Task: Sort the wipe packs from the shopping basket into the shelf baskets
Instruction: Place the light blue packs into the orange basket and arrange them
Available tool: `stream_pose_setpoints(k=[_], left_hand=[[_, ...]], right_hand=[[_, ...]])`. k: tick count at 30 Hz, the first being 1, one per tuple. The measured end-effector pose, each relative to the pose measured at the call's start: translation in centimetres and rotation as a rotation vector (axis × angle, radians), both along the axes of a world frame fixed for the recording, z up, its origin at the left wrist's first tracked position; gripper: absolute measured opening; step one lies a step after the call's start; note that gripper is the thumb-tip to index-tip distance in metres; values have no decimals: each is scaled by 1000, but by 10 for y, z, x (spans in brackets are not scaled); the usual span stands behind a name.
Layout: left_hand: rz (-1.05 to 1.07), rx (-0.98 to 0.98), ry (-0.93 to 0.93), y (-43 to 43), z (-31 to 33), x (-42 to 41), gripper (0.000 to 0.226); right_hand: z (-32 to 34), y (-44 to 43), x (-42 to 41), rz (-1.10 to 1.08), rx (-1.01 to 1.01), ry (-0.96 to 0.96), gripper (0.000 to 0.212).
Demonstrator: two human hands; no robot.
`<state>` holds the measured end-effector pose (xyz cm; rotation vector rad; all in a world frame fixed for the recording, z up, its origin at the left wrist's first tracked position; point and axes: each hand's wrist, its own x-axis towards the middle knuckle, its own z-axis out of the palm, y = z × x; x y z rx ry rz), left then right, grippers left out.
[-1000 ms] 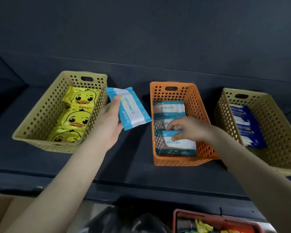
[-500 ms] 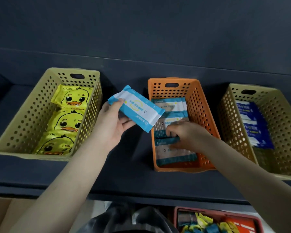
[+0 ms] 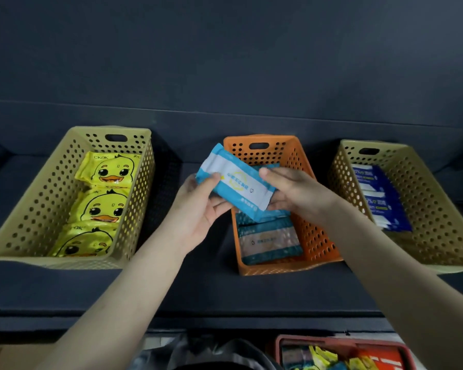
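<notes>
The orange basket (image 3: 292, 268) lies directly under both hands, matching packs (image 3: 270, 241) inside. Above it the blue-and-white wipe pack (image 3: 235, 180) hangs tilted, left hand (image 3: 198, 209) pinching one end, right hand (image 3: 297, 190) the other. Released this skewed, it could catch the rim and land crooked.

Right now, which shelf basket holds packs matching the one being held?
The orange middle basket: its pale blue packs match the held wipe pack; the others hold yellow duck packs and dark blue packs.
</notes>
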<state>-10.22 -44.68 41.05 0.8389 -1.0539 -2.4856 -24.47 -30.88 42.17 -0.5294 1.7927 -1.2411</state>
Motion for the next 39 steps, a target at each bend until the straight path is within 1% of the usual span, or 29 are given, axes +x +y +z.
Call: stream_pose_setpoints(k=[2, 4, 5, 7, 9, 11, 12, 14, 17, 19, 21, 22, 24, 26, 28, 29, 30, 33, 34, 36, 38, 39], left_hand=[[-24, -135, -20, 3, 2, -2, 19], [-68, -315, -65, 5, 6, -4, 13], [-86, -389, -79, 5, 9, -5, 11], [-95, -502, -84, 5, 12, -9, 11], [-48, -654, -106, 0, 9, -16, 16], [2, -838, -166, -8, 1, -23, 28], [-2, -896, -194, -12, -2, -26, 35], [-75, -952, -243, -17, -9, -32, 50], [-252, -972, -296, -17, -13, -37, 65], [-343, -947, -268, -14, -18, -38, 66], [-391, -861, -245, -14, -22, -38, 64], [-401, -832, -243, -14, -23, -38, 63], [-409, -816, -242, -17, -26, -38, 62], [-413, -806, -229, -19, -28, -38, 62], [-424, -803, -217, -20, -30, -38, 62], [-431, -802, -214, -21, -30, -38, 62], [-439, -799, -212, -23, -31, -38, 62], [-461, -796, -212, -25, -31, -38, 62], [-466, -789, -208, -26, -31, -38, 62], [-473, -780, -199, -26, -32, -38, 62], [-473, -769, -198, -27, -32, -37, 62], [-472, -765, -199, -28, -32, -37, 62]], right_hand=[[5, 0, 1, 4, 14, 63, 33], [16, 1, 2, 50, 34, 143, 29], [22, 1, 3, 64, 14, 146, 25], [30, 4, 5, 62, -39, 137, 25], [34, 11, 6, 32, -69, 176, 24], [33, 22, 6, -49, -56, 202, 25], [31, 29, 6, -109, -36, 174, 30], [27, 41, 8, -217, -8, 77, 45], [15, 46, 20, -247, 27, 20, 64], [4, 42, 30, -249, 69, 21, 71], [-7, 39, 38, -230, 136, 29, 75], [-11, 38, 39, -205, 175, 52, 73], [-17, 39, 34, -155, 260, 139, 59], [-15, 38, 28, -71, 392, 301, 43], [-17, 36, 25, 36, 533, 438, 39], [-20, 34, 25, 52, 576, 459, 37], [-24, 32, 25, 50, 587, 441, 34], [-32, 29, 26, 23, 569, 275, 29], [-33, 30, 24, 61, 596, 291, 33], [-33, 31, 22, 167, 675, 413, 47], [-34, 32, 24, 194, 719, 600, 65], [-33, 32, 25, 176, 754, 714, 69]])
